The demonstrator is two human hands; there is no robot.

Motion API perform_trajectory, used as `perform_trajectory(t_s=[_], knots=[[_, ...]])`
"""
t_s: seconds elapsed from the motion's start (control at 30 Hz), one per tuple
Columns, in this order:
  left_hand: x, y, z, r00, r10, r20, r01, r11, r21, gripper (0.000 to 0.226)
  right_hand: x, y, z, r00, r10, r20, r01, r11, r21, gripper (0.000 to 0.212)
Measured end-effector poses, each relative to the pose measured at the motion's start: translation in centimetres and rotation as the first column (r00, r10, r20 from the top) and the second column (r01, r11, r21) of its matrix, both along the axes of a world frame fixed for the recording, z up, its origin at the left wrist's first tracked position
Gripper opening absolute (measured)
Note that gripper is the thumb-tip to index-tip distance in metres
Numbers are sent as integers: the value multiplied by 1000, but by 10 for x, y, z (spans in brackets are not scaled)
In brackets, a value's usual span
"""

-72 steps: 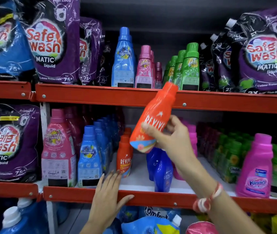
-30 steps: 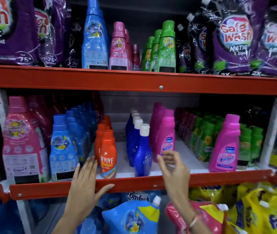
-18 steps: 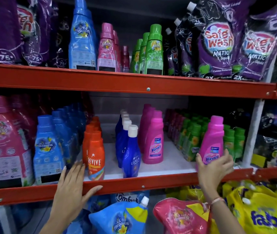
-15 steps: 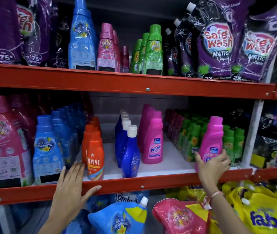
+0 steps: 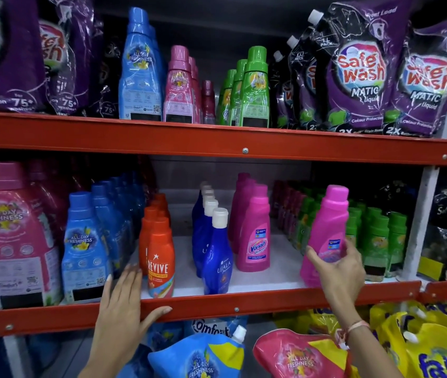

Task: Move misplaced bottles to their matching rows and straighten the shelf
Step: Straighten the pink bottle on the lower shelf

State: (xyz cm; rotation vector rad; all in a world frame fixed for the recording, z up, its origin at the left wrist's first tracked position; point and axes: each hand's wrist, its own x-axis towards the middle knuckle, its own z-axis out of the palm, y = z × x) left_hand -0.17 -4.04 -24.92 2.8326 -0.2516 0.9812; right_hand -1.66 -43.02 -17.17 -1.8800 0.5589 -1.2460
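Observation:
A stray pink Vanish bottle (image 5: 326, 227) stands tilted in front of the green bottles (image 5: 377, 236) on the middle shelf. My right hand (image 5: 339, 266) is wrapped around its lower half. The matching pink Vanish row (image 5: 253, 230) sits further left, beside the blue Ujala row (image 5: 215, 249). An orange Revive row (image 5: 159, 249) stands left of those. My left hand (image 5: 124, 301) lies flat on the red shelf edge (image 5: 236, 304) just below the Revive bottle, fingers spread, holding nothing.
Blue (image 5: 84, 241) and large pink (image 5: 12, 230) All Day Freshness bottles fill the left of the shelf. The upper shelf carries purple Safe Wash pouches (image 5: 358, 72) and blue, pink and green bottles. Refill pouches (image 5: 298, 356) lie below. A white upright (image 5: 418, 225) stands at right.
The orange Revive bottle that my right hand held has been set into its row. My right hand then moved right and closed on the stray pink Vanish bottle, tilting it. My left hand stayed on the shelf edge.

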Motion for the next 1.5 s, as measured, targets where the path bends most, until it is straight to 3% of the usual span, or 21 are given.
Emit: perform_trajectory(t_s=[0.2,0.3,0.6,0.73,0.83,0.9,0.97,1.03,1.1,1.2,1.27,1.4,1.5], knots=[[-2,1,3,999,-4,-51,3,1000,-11,104,-8,46,13,916,402,4,-401,912,86,69],[-5,1,5,995,-5,-99,3,1000,-21,104,-8,63,13,876,481,-39,-478,875,76,72],[-7,1,7,993,-23,-114,16,998,-63,100,-3,75,6,867,485,-117,-481,875,60,61],[-9,0,7,992,-6,-123,-3,997,-74,100,-1,74,-2,862,483,-153,-484,874,36,63],[-13,-2,10,989,-22,-144,8,995,-98,101,-5,80,-8,883,433,-181,-445,895,-35,76],[-14,-2,10,991,-77,-111,58,984,-166,101,-15,93,-8,942,317,-107,-328,938,-110,75],[-19,-4,15,981,-187,-53,158,928,-339,99,-29,113,-4,964,262,49,-249,949,-194,58],[-26,-9,25,948,-316,-28,249,797,-550,97,-40,135,4,925,349,146,-301,913,-275,40],[-27,-14,33,938,-347,29,271,678,-683,92,-45,156,10,830,542,129,-489,820,-298,30],[-17,-18,37,930,-365,46,246,525,-815,86,-48,189,15,588,808,-20,-806,584,-91,30],[-13,-19,40,918,-397,15,212,456,-864,79,-43,207,12,470,868,-160,-869,487,86,44],[-12,-20,48,874,-481,-68,164,424,-891,43,-29,229,1,406,840,-361,-835,501,228,65],[-12,-19,50,863,-497,-90,161,440,-883,44,-23,235,1,430,808,-403,-821,535,197,48]])
